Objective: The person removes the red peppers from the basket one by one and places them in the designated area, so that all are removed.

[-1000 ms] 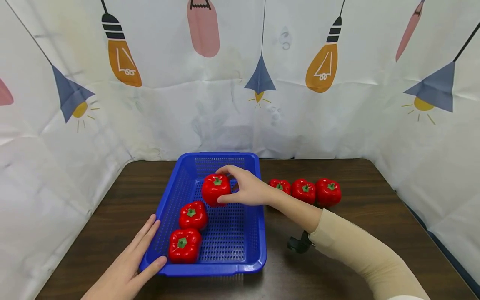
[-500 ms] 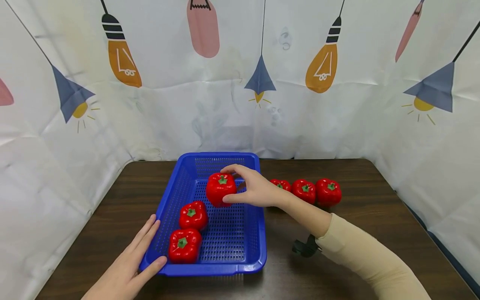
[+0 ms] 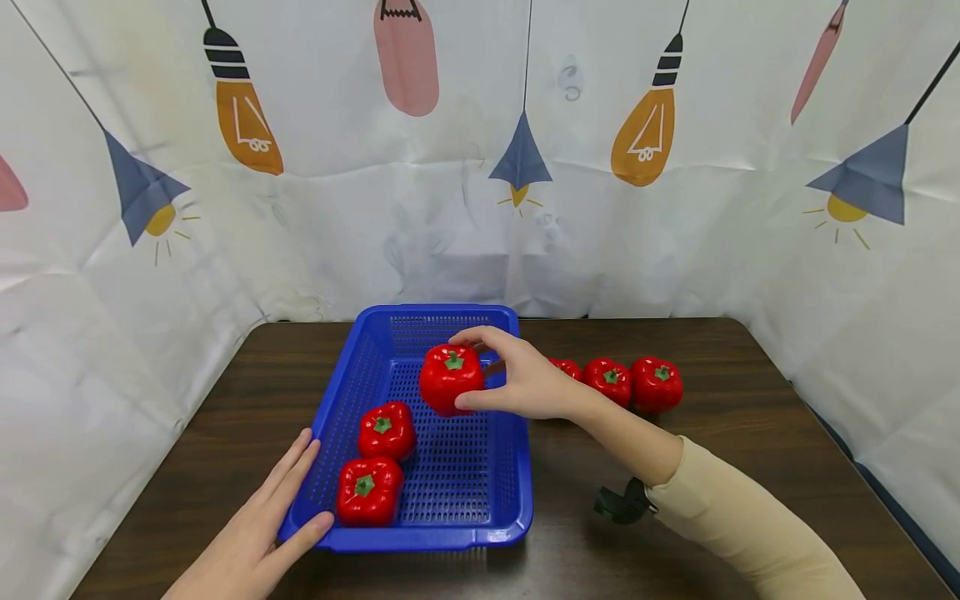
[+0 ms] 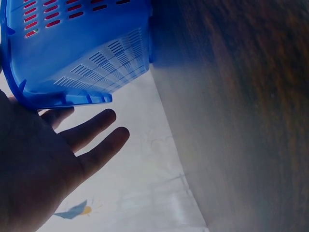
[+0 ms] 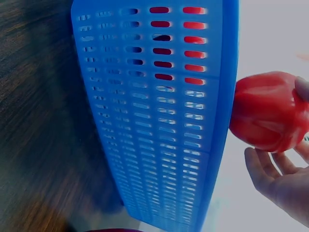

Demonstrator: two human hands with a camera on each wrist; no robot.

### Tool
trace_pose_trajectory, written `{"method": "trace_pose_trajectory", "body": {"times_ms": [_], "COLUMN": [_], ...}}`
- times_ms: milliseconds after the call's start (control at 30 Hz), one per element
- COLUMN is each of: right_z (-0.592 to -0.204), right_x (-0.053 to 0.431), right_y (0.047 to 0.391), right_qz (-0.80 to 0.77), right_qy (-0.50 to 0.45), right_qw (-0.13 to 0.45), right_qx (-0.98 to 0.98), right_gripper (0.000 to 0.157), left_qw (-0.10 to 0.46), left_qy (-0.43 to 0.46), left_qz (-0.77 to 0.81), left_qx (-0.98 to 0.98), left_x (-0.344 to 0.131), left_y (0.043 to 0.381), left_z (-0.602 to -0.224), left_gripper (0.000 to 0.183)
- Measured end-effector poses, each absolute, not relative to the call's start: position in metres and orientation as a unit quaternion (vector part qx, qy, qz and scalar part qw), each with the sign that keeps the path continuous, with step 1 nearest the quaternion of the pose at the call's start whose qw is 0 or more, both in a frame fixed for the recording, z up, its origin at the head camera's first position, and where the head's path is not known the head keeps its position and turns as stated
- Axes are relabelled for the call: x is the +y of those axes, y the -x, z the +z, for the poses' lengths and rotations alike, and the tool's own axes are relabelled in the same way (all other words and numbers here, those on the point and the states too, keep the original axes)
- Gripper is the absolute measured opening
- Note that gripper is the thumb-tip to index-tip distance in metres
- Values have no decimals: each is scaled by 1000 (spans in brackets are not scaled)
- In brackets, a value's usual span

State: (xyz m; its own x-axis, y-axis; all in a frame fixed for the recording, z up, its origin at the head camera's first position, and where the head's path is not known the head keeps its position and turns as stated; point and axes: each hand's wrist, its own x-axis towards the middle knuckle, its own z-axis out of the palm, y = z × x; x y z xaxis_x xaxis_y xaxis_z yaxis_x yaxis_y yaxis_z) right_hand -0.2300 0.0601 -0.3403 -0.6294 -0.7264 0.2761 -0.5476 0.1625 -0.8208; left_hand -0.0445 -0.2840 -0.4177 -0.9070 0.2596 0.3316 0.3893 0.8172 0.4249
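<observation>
My right hand grips a red bell pepper between thumb and fingers, over the blue plastic basket. The right wrist view shows this held pepper above the basket's rim, with curled fingers around it. Two more red bell peppers lie inside along the basket's left side, a middle one and a near one. My left hand touches the basket's near left corner with straight fingers. In the left wrist view, the left hand's fingers spread beside the basket's wall.
Right of the basket, a row of red bell peppers stands on the dark wooden table: a right one, a middle one, and one partly hidden behind my right hand. A printed white curtain surrounds the table.
The right hand has moved rightward with the held bell pepper, which looks slightly larger and higher over the basket. The left hand, basket and other peppers have stayed put.
</observation>
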Motion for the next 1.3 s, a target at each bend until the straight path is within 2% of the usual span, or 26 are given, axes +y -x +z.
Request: {"method": "trace_pose_trajectory", "body": {"times_ms": [233,667,1300], "right_z": [-338,-334,-333], "right_x": [69,88,117], "right_y": [226,226,229], "right_qz": [-496,-525,-542], "right_qy": [386,386,330], "right_qw": [81,76,71], "right_qx": [774,755,769], "right_gripper": [70,65,61], "left_qw": [125,117,120], "left_qy": [165,164,166], "left_qz": [-248,-247,-251], "left_qx": [-946,-948,-946], "left_x": [-285,-283,-282], "left_y": [45,45,45], "left_z": [-419,-417,-418], "left_gripper": [88,87,87]}}
